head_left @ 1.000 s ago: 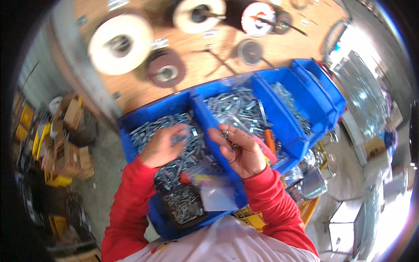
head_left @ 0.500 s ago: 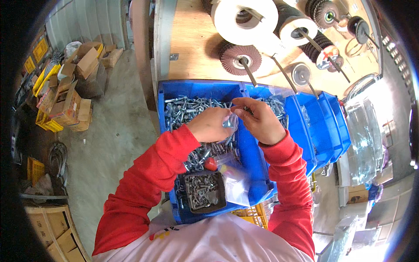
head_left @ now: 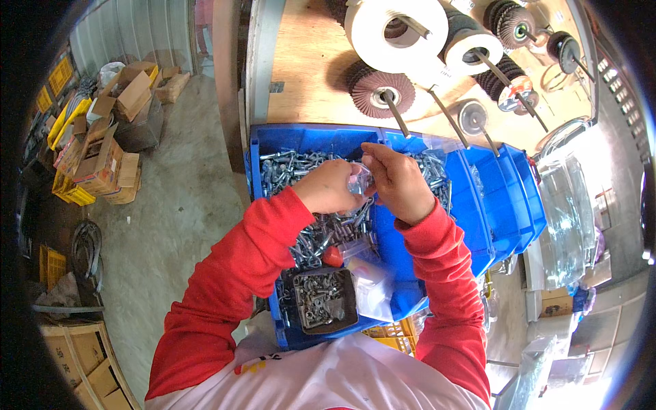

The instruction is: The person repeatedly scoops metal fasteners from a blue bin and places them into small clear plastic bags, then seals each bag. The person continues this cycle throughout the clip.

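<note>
Above a blue bin (head_left: 400,256) full of silver bolts (head_left: 290,167), both my hands meet. A small clear plastic bag (head_left: 359,180) is gripped in my left hand (head_left: 329,188), its fingers curled round it. My right hand (head_left: 404,183) has its fingers bent together at the bag's edge; whatever they pinch is hidden. Closer to my body, a dark square tray (head_left: 353,301) of small metal fasteners sits on the bin. Beside it lie flat clear plastic bags (head_left: 372,290) and a small red object (head_left: 333,256).
More blue bins (head_left: 502,205) continue to the right. Metal rods on a wooden board (head_left: 307,75) carry grinding discs (head_left: 384,94) and white rolls (head_left: 362,27) just beyond the bins. Cardboard boxes (head_left: 99,167) stand on the floor at left; a yellow crate (head_left: 393,336) is below.
My right hand has turned, its fingers now dipping to the bag; the dark piece seen between them earlier is out of sight. My view has shifted slightly.
</note>
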Available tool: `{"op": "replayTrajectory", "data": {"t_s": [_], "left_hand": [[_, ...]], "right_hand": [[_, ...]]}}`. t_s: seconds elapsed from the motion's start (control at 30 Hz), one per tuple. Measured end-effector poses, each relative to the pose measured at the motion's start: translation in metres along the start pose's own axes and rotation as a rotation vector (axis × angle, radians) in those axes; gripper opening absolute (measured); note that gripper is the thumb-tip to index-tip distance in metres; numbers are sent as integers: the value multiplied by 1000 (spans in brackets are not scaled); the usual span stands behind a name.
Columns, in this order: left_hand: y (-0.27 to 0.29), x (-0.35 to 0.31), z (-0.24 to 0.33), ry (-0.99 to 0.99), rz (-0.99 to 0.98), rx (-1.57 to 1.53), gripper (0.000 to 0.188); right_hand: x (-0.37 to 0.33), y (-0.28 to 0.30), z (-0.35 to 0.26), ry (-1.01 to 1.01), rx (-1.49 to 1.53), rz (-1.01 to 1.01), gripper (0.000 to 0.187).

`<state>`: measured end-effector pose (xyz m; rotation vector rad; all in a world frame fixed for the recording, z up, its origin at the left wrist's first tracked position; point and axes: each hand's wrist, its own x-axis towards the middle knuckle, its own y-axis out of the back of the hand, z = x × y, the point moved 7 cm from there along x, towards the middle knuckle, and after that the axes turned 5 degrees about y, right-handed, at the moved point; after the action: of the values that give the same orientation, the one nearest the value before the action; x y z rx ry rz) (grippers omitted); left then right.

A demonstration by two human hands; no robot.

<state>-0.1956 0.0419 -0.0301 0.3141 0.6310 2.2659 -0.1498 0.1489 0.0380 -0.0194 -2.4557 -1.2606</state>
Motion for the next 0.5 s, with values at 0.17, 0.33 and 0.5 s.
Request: {"op": "replayTrajectory", "data": {"t_s": [0.17,0.33,0.5], "left_hand": [[0,-4,4,70,-84,-86,43],[-1,-6,1,106,-94,-62,44],[1,-6,11,-120,2,90,41]], "right_hand": [[8,-7,-1,7,-62,2,29],[8,7,-15,145,-144,139,22],[-3,6,17,-114,-351,-83,29]]}}
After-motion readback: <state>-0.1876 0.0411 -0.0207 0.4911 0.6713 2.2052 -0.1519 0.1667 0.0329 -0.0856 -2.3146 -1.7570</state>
